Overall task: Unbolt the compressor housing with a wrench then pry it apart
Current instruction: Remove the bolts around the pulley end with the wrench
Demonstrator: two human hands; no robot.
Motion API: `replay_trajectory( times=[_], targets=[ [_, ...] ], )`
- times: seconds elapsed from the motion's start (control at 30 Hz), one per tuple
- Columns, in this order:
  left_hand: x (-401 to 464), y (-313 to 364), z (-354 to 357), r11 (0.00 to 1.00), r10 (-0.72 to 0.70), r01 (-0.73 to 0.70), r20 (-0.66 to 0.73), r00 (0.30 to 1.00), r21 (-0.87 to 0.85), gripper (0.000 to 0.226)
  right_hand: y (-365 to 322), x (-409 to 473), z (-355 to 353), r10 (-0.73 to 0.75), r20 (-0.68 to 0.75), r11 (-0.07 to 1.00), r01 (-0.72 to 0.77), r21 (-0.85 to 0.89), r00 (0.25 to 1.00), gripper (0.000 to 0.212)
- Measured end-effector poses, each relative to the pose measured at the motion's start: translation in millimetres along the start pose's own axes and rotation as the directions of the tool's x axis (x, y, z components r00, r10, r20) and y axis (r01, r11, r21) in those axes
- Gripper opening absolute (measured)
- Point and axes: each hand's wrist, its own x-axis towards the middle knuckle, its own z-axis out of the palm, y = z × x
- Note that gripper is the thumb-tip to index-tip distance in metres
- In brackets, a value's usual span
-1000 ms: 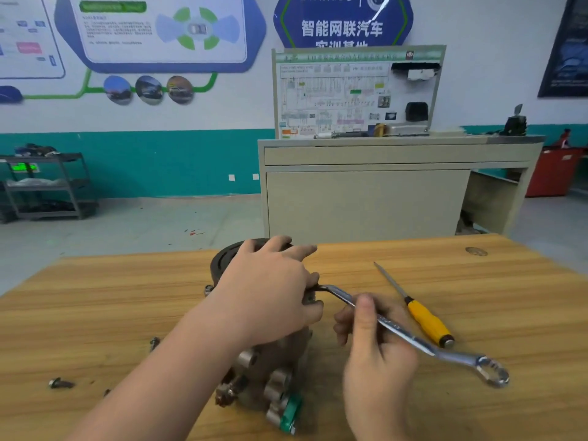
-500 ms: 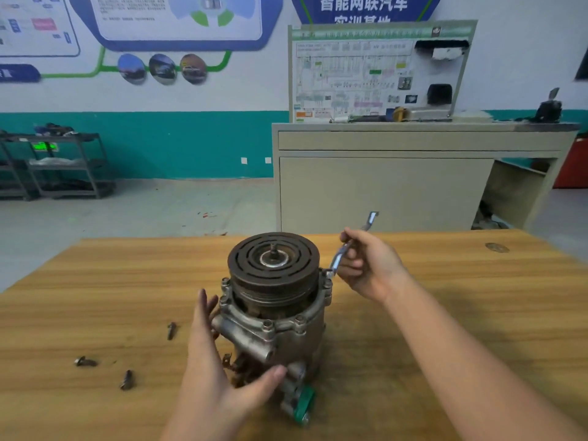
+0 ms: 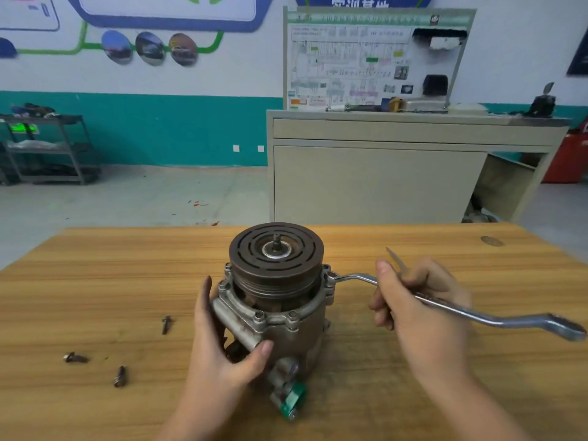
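Observation:
A grey metal compressor (image 3: 288,316) stands upright on the wooden table (image 3: 95,281), its dark slotted pulley on top. My left hand (image 3: 222,345) grips the housing's lower left side, thumb on a tube at the front. My right hand (image 3: 416,313) holds a long silver ring wrench (image 3: 496,323) by its shaft. The wrench's near end sits on a bolt at the flange's right edge, and its free ring end sticks out to the right. A thin screwdriver tip (image 3: 394,257) shows behind my right hand; its handle is hidden.
Three loose bolts lie on the table to the left: one (image 3: 166,323) near the compressor, two more (image 3: 75,358) (image 3: 120,376) farther out. A beige bench (image 3: 397,173) with a training panel stands beyond the table. A metal rack (image 3: 47,148) is at the far left.
My right hand swung the wrench from behind the compressor round to its right side, lying nearly level. My left hand stayed on the housing. The camera view shifted closer.

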Motion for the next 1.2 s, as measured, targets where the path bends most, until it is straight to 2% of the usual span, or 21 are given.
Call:
replay_trajectory(
  times=[0.07,0.13,0.2,0.27,0.3,0.33,0.37,0.4,0.43,0.47,0.5,0.57,0.67,0.73,0.77,0.87,0.93,1.03,1.1,1.2],
  targets=[
    [-4.7,-4.2,0.8,1.0,-0.011,0.01,-0.031,0.999,-0.024,0.102,1.0,-5.9,2.3,-0.07,0.019,0.99,0.072,-0.118,0.997,0.04],
    [-7.4,-7.7,0.7,1.0,-0.014,0.013,-0.058,0.998,-0.026,0.095,-1.8,-11.8,7.8,-0.208,0.076,0.938,0.221,-0.266,0.975,0.038],
    [-8.2,-9.6,0.5,0.999,-0.022,0.02,-0.077,0.997,-0.026,0.091,-8.0,-14.8,16.4,-0.4,0.207,0.787,0.45,-0.422,0.893,0.042],
    [-8.2,-9.0,0.8,0.999,-0.031,0.03,-0.078,0.996,-0.013,0.09,-9.9,-17.2,22.6,-0.513,0.342,0.638,0.617,-0.46,0.787,0.043],
    [-8.1,-9.0,0.8,0.999,-0.034,0.034,-0.076,0.997,-0.009,0.09,-7.5,-18.8,23.3,-0.536,0.352,0.612,0.64,-0.465,0.767,0.041],
    [-7.7,-9.2,0.5,0.999,-0.039,0.038,-0.075,0.996,-0.012,0.09,-3.3,-20.7,22.0,-0.536,0.312,0.641,0.619,-0.454,0.784,0.04],
    [-7.4,-9.1,0.0,0.999,-0.045,0.044,-0.074,0.996,-0.017,0.091,1.9,-22.7,20.2,-0.492,0.218,0.745,0.537,-0.394,0.843,0.037],
    [-7.3,-9.1,-0.6,0.999,-0.051,0.05,-0.072,0.996,-0.019,0.093,7.9,-23.9,18.1,-0.389,0.083,0.879,0.396,-0.265,0.918,0.032],
    [-7.0,-9.0,-1.0,0.998,-0.055,0.054,-0.071,0.996,-0.018,0.095,14.6,-21.8,15.5,-0.217,-0.04,0.974,0.214,-0.075,0.975,0.027],
    [-6.8,-9.0,-1.3,0.998,-0.058,0.057,-0.071,0.996,-0.014,0.096,21.0,-15.5,12.8,-0.007,-0.097,0.99,0.02,0.138,0.995,0.026],
    [-6.5,-9.2,-1.7,0.998,-0.057,0.056,-0.072,0.996,-0.009,0.096,28.8,-5.2,9.5,0.186,-0.075,0.939,-0.154,0.309,0.98,0.026],
    [-5.8,-10.2,-1.5,0.999,-0.05,0.051,-0.075,0.996,0.006,0.097,44.3,23.9,5.5,0.426,0.086,0.769,-0.41,0.489,0.901,0.025],
    [-3.7,-10.1,-1.7,0.998,-0.041,0.043,-0.073,0.996,0.034,0.095,55.4,62.3,14.8,0.578,0.37,0.583,-0.685,0.438,0.728,0.031],
    [-1.8,-9.7,-2.7,0.999,-0.036,0.038,-0.057,0.998,0.039,0.094,52.4,74.7,18.4,0.604,0.421,0.547,-0.736,0.4,0.677,0.038],
    [-1.0,-9.4,-3.3,0.998,-0.039,0.041,-0.045,0.998,0.04,0.095,47.5,77.8,17.1,0.6,0.391,0.566,-0.716,0.409,0.698,0.039],
    [0.9,-9.7,-4.2,0.998,-0.053,0.053,-0.024,0.998,0.035,0.099,31.3,74.0,6.3,0.443,0.169,0.746,-0.466,0.476,0.881,0.031],
    [1.1,-9.8,-4.0,0.998,-0.055,0.056,-0.023,0.998,0.042,0.098,22.3,58.9,1.7,0.306,0.036,0.877,-0.296,0.378,0.951,0.037],
    [0.6,-9.0,-4.7,0.998,-0.049,0.05,-0.028,0.998,0.049,0.092,14.9,25.7,6.9,0.127,-0.122,0.991,-0.122,0.046,0.984,0.046],
    [-0.3,-7.8,-5.7,0.997,-0.055,0.056,-0.022,0.998,0.06,0.098,12.5,9.1,15.8,-0.02,-0.134,0.996,0.007,-0.09,0.991,0.041],
    [-0.7,-7.1,-7.3,0.994,-0.076,0.078,-0.027,0.997,0.077,0.097,13.2,-11.8,28.6,-0.21,-0.047,0.956,0.195,-0.22,0.977,0.04]
  ],
)
